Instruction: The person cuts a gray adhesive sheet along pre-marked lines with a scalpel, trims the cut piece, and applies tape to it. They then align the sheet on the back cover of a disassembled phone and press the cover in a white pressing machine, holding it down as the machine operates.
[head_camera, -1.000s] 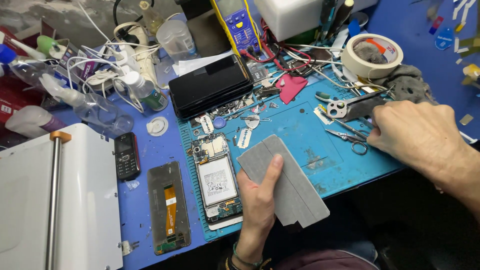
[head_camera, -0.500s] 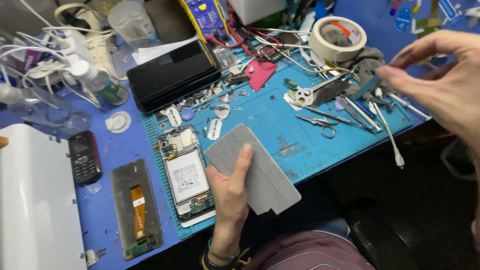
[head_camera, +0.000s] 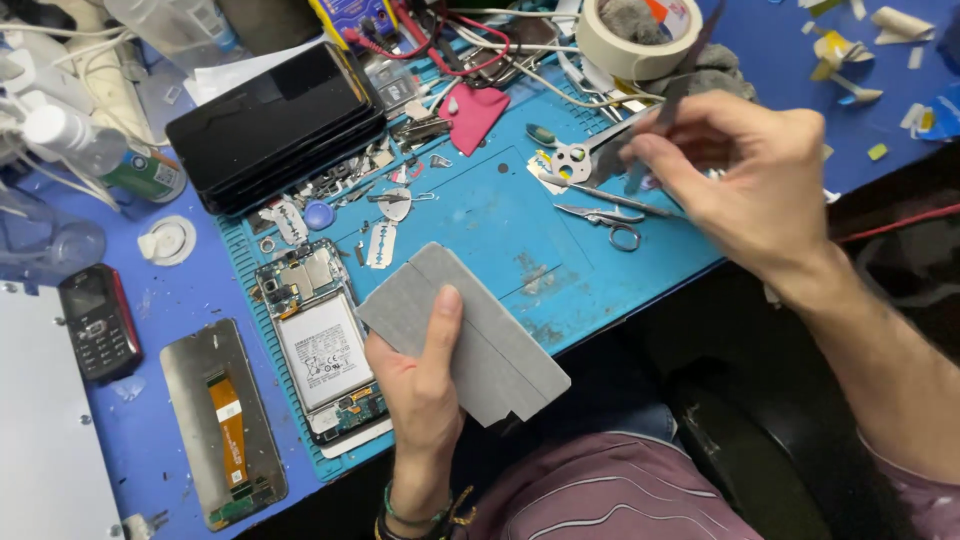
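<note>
My left hand (head_camera: 420, 395) grips a flat grey rectangular pad (head_camera: 480, 335) at the near edge of the blue work mat (head_camera: 500, 215), thumb laid across its top. Just left of it lies an opened phone (head_camera: 320, 340) with its white battery showing. My right hand (head_camera: 745, 175) is raised over the mat's right side, fingers pinched on a thin dark metal tool (head_camera: 680, 85) that points up and away. Below that hand lie small scissors (head_camera: 600, 220) and a pair of tweezers (head_camera: 600, 190).
A stack of black phones (head_camera: 275, 125) sits at the mat's far left. A detached screen panel (head_camera: 225, 420) and a small keypad phone (head_camera: 95, 320) lie on the blue table. A tape roll (head_camera: 640, 40), red pick (head_camera: 475, 110), razor blades, screws, bottles and cables crowd the back.
My right hand has picked up the thin tool from the clutter and swung in toward the mat. The left hand still holds the grey pad. The view has moved closer.
</note>
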